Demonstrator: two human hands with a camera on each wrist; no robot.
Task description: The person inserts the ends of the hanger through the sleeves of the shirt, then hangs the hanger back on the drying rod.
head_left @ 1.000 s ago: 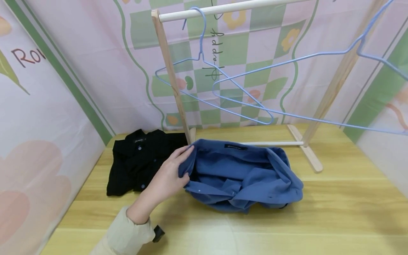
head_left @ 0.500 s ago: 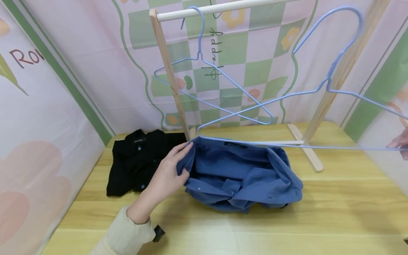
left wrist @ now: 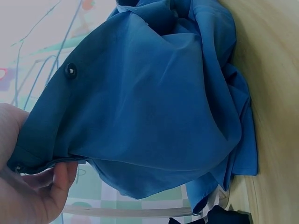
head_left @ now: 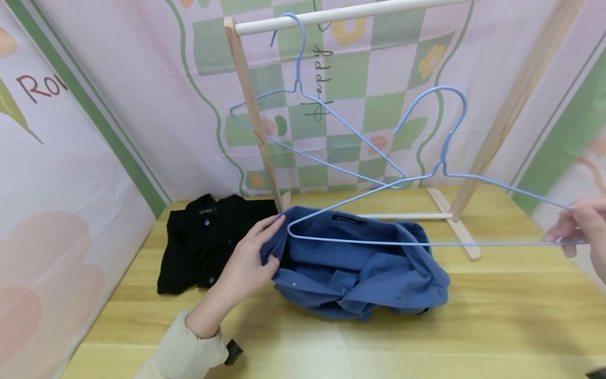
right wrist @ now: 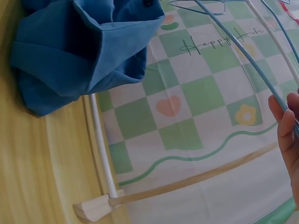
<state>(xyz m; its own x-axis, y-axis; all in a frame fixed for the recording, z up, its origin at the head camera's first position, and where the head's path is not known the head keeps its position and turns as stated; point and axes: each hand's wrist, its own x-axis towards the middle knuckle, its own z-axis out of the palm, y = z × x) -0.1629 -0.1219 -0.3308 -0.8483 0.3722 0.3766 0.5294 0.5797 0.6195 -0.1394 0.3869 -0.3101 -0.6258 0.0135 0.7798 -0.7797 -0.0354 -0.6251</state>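
Observation:
A blue buttoned shirt [head_left: 326,255] lies bunched on the wooden table, its neck opening facing up and a dark label at the back. My left hand [head_left: 248,258] pinches the left edge of that opening and lifts it. From the left wrist, the raised shirt front [left wrist: 135,102] shows a dark button, with thumb and fingers gripping its edge. At the right, my right hand [head_left: 584,226] holds a light blue wire hanger [head_left: 445,150] by its right end. The hanger's left tip overlaps the shirt's opening, close to my left fingers. In the right wrist view, fingers curl round the wire [right wrist: 254,65].
Behind the shirt stands a wooden rack with a white top rail [head_left: 360,11], a left post [head_left: 249,95] and a right foot [head_left: 466,239]. Another blue hanger [head_left: 299,68] hangs from the rail. A black shirt [head_left: 187,252] lies left of the blue one. Printed cloth surrounds the table.
The hanger has come down and leftward, its left tip now over the shirt's neck opening. My right hand has entered view from the right. The left hand keeps its grip in place.

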